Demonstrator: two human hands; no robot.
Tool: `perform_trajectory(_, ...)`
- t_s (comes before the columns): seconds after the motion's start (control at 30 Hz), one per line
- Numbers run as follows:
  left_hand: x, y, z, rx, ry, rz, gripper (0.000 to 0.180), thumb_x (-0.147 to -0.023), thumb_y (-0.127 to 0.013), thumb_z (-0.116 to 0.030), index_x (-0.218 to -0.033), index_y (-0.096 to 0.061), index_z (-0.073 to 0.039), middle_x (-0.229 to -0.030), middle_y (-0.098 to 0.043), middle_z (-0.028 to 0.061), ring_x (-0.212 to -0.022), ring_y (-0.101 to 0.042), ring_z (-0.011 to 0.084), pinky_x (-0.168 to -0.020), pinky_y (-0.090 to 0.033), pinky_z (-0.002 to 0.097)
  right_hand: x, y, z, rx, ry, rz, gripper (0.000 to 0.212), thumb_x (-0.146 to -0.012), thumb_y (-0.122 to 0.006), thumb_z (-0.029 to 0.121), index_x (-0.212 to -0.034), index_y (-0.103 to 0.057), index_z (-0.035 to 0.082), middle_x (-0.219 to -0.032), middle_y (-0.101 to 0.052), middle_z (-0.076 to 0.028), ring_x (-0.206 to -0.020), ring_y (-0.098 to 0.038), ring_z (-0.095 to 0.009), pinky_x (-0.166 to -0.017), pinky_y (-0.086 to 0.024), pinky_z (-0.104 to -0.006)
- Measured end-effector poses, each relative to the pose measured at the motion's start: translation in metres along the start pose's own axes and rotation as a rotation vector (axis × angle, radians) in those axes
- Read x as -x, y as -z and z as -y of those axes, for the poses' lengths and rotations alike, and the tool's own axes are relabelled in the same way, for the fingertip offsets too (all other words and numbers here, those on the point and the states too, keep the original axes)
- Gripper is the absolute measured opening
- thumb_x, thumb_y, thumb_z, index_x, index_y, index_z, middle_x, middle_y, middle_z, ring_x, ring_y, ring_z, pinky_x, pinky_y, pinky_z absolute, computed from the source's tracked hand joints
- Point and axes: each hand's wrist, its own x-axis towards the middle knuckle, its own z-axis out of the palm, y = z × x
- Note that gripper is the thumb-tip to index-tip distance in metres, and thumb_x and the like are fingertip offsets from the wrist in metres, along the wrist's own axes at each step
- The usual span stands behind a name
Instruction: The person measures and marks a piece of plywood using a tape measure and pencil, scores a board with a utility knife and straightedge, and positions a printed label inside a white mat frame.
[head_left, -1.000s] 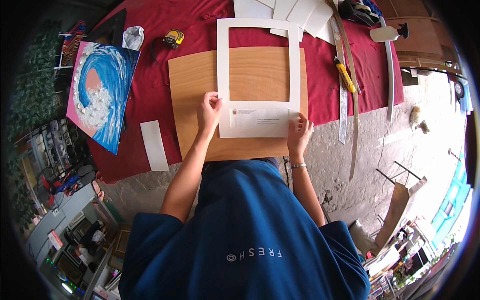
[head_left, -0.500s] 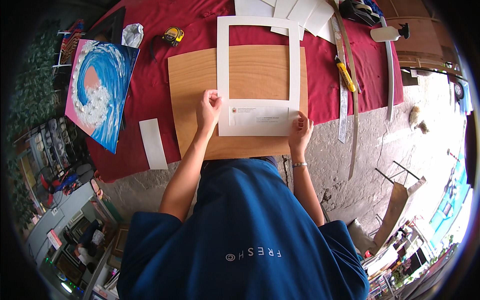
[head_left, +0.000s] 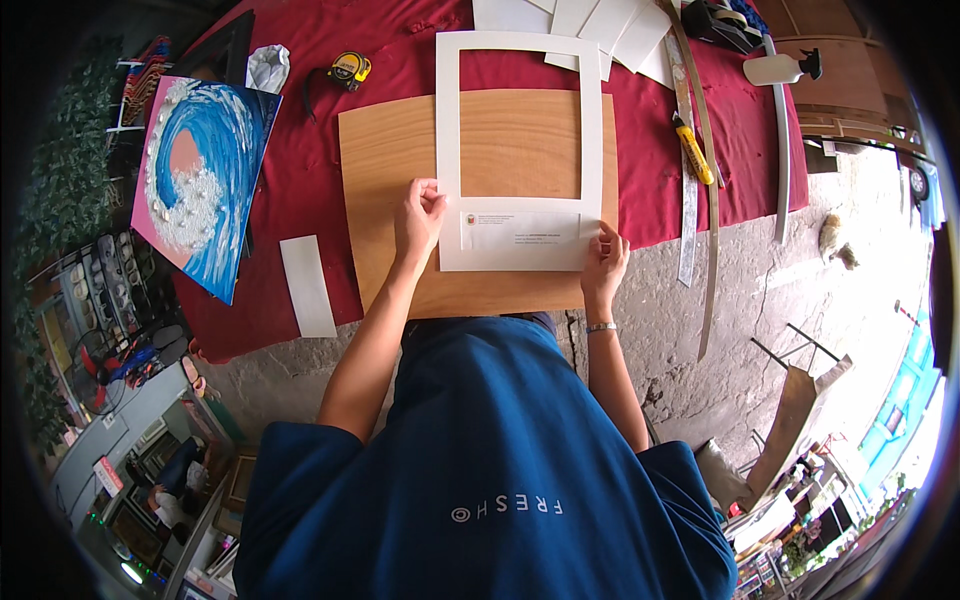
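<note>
A white picture mat (head_left: pixel 591 130) with a large upper window and a smaller lower one lies over a brown wooden board (head_left: pixel 390 150). Wood grain shows through the upper window. In the lower window sits a white printed paper (head_left: pixel 520 231) with a small emblem. My left hand (head_left: pixel 422 222) pinches the mat's left edge, its fingers curled together. At the lower right edge, my right hand (head_left: pixel 604 264) grips the same mat between thumb and fingers; a metal bracelet is on that wrist.
A dark red cloth (head_left: pixel 400 70) covers the table. Left are a wave painting (head_left: pixel 205 180), a white strip (head_left: pixel 308 287) and a tape measure (head_left: pixel 349 70). Right are a yellow cutter (head_left: pixel 692 150), a metal ruler (head_left: pixel 687 225), long strips and a spray bottle (head_left: pixel 775 69). White sheets (head_left: pixel 590 25) lie behind.
</note>
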Motion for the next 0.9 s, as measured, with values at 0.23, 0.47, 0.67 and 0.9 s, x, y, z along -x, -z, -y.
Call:
perform_trajectory(0.23,0.000,0.001,-0.004,0.037,0.003,0.014,0.026,-0.087,-0.072,-0.004,-0.111,-0.061,-0.003,-0.080,-0.065,0.0042,-0.067,-0.059,0.0140,-0.062,-0.050,0.0300,0.000,-0.001,-0.008,0.039,0.065,-0.014,0.025,-0.095,-0.064,0.011,-0.120,-0.068,0.008,-0.098,-0.059,-0.008,-0.085,-0.059,-0.020,-0.075,-0.051,-0.0331)
perform_trajectory(0.47,0.001,0.002,-0.006,0.009,0.003,0.008,0.026,-0.087,-0.072,-0.002,-0.111,-0.062,-0.003,-0.078,-0.065,0.0030,-0.066,-0.057,0.0117,-0.061,-0.050,0.0278,0.000,-0.002,-0.007,0.056,0.063,-0.012,0.026,-0.095,-0.064,0.011,-0.120,-0.068,0.008,-0.097,-0.058,-0.008,-0.083,-0.059,-0.019,-0.073,-0.051,-0.0318)
perform_trajectory(0.67,0.000,0.002,-0.003,0.004,0.011,0.014,0.025,-0.088,-0.072,-0.004,-0.111,-0.061,-0.004,-0.080,-0.065,0.0034,-0.066,-0.059,0.0137,-0.062,-0.050,0.0300,0.000,0.000,-0.002,0.044,0.023,-0.001,0.026,-0.094,-0.064,0.011,-0.120,-0.069,0.008,-0.095,-0.058,-0.007,-0.085,-0.057,-0.021,-0.076,-0.049,-0.0340)
perform_trajectory(0.9,0.000,0.001,-0.002,0.010,0.010,0.016,0.025,-0.087,-0.072,-0.005,-0.110,-0.061,-0.003,-0.079,-0.065,0.0044,-0.067,-0.060,0.0151,-0.062,-0.051,0.0313,0.000,0.000,0.002,0.004,-0.009,-0.005,0.026,-0.093,-0.064,0.012,-0.118,-0.069,0.009,-0.092,-0.058,-0.008,-0.089,-0.054,-0.025,-0.082,-0.047,-0.0383)
